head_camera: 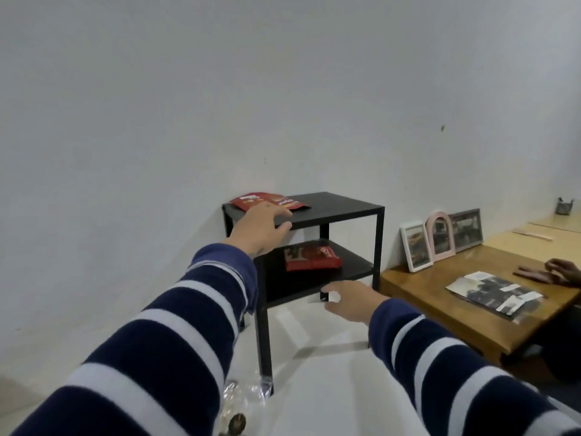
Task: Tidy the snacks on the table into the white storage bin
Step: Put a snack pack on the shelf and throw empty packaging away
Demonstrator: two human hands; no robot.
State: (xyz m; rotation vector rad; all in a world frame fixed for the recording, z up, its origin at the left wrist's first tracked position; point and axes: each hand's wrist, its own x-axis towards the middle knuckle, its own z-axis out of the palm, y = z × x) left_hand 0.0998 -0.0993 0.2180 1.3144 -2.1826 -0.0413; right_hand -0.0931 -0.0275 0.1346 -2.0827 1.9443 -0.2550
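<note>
A small black two-tier table (339, 209) stands against the white wall. A flat red snack packet (267, 201) lies on the back left of its top. A second red snack packet (311, 256) lies on the lower shelf. My left hand (261, 229) reaches over the table's front left corner, fingers spread and relaxed, just short of the top packet. My right hand (352, 302) hovers lower, in front of the lower shelf, fingers loosely extended and holding nothing. No white storage bin is in view.
A low wooden table (440, 297) stands to the right with three picture frames (440, 237) against the wall and a photo sheet (496, 294). Another person's hand (562, 269) rests at its right edge. A clear plastic wrapper (245, 401) lies on the floor by the black table's leg.
</note>
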